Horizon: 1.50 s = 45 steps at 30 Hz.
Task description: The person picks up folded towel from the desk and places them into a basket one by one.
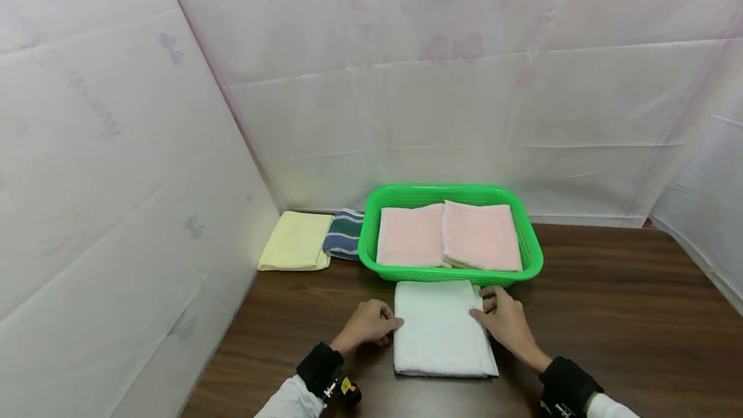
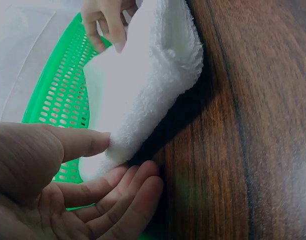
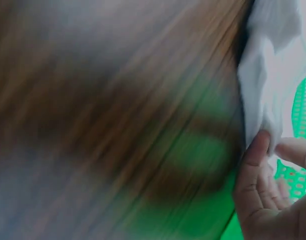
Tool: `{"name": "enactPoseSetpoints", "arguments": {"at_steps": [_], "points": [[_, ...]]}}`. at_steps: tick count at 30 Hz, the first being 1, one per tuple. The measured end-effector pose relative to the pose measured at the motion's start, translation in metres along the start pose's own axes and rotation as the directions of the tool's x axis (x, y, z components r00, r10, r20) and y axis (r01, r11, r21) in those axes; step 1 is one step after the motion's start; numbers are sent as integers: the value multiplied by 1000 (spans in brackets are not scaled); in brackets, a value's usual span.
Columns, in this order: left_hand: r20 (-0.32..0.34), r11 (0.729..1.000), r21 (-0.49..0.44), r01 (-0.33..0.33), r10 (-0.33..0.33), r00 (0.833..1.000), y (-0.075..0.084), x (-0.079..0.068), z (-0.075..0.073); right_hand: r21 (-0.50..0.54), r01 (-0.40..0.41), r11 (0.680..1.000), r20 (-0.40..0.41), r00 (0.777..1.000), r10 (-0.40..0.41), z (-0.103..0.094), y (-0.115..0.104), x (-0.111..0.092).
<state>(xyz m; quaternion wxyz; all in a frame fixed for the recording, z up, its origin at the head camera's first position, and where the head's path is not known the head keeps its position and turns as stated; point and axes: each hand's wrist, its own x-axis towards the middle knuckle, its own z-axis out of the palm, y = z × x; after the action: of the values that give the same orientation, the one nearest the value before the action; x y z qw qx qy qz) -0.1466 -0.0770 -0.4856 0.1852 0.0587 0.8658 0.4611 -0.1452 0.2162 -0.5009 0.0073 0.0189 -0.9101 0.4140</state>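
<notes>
A folded white towel [image 1: 439, 331] lies on the brown table in front of the green basket, its layers a little uneven along the right side. At its left edge, my left hand [image 1: 369, 322] pinches the towel between thumb and fingers; the left wrist view shows the thumb on top and the fingers beneath the fluffy fold [image 2: 157, 95]. My right hand [image 1: 504, 320] pinches the right edge near the far corner. In the right wrist view, the thumb and forefinger of that hand [image 3: 272, 195] meet on the cloth's edge [image 3: 262, 100].
Behind the towel stands the green plastic basket [image 1: 371, 257], holding two folded pink towels [image 1: 413, 236] side by side. Left of it lie a folded yellow towel [image 1: 296, 240] and a striped blue-green towel [image 1: 344, 234]. White sheeting [image 1: 371, 115] walls the table at back and sides.
</notes>
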Motion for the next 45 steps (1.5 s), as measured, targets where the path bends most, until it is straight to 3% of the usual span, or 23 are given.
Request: {"name": "enactPoseSetpoints", "arguments": {"at_steps": [4,10,14,18,21,24,26,29,31,33,35,38,45], "points": [[-1,1000,15,-13,13,1000,1,-1,2,-92,-17,996,84,996,25,-8,1,-4],[-3,998,-37,-53,52,999,5,-5,8,-273,44,961,190,982,9,-15,-15,-18],[18,990,-138,31,-29,999,10,-4,11,-317,43,947,200,979,23,-13,-19,-21],[73,960,-241,142,-128,989,11,-1,13,-212,50,976,236,972,1,-11,-14,-18],[103,942,-284,179,-155,982,10,1,13,-116,42,992,256,967,-11,-12,-8,-14],[123,928,-321,191,-159,980,9,3,14,23,-83,996,297,952,72,-16,-4,-10],[126,916,-352,192,-156,980,9,3,14,145,-211,967,357,922,148,-19,-2,-7],[114,900,-393,188,-155,981,10,2,16,276,-409,870,444,857,262,-23,0,-5],[99,893,-411,182,-155,983,10,2,18,310,-475,824,492,821,288,-25,3,-4],[84,892,-415,180,-159,984,10,2,19,320,-507,801,511,804,305,-26,5,-4],[77,893,-413,179,-161,984,9,2,20,333,-511,792,526,798,294,-26,7,-4],[72,895,-407,180,-165,984,8,2,21,343,-500,795,516,808,285,-26,8,-5],[100,880,-446,166,-135,986,12,-8,13,363,-408,838,522,834,180,-41,1,-15]]}}
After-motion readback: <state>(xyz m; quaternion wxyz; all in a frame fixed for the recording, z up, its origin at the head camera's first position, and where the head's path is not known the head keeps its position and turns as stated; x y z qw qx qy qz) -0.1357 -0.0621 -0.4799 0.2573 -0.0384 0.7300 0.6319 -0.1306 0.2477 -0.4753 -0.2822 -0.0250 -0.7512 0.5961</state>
